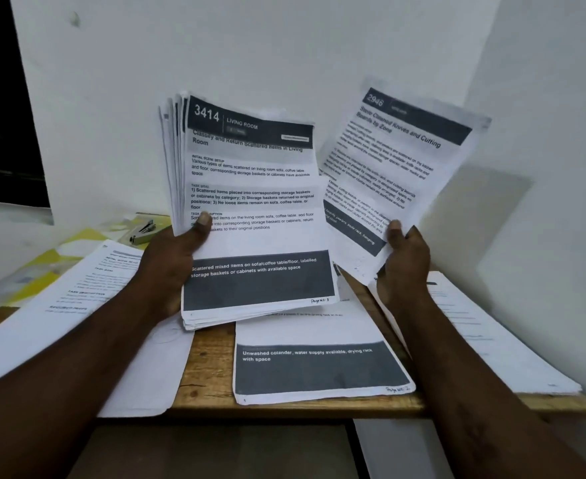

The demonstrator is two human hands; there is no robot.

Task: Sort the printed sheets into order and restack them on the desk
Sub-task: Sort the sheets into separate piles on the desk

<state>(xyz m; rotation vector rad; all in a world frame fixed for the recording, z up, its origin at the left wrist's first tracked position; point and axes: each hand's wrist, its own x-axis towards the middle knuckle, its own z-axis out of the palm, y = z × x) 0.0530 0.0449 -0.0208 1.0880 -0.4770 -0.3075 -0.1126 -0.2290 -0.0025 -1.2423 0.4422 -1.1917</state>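
Observation:
My left hand [174, 261] grips a fanned stack of printed sheets [253, 202] upright above the desk, thumb on the front page headed "3414 Living Room", marked page 5. My right hand [404, 261] pinches a single sheet [395, 160] headed "2946" by its lower edge, tilted to the right of the stack. Flat on the wooden desk [208, 368] below lies a sheet marked page 2 [319, 368]. More sheets lie at the left [77, 305] and at the right [492, 333].
A stapler [142, 231] sits at the back left on yellow folders [43, 264]. White walls close in behind and to the right. The desk's front edge runs across the lower part of the view.

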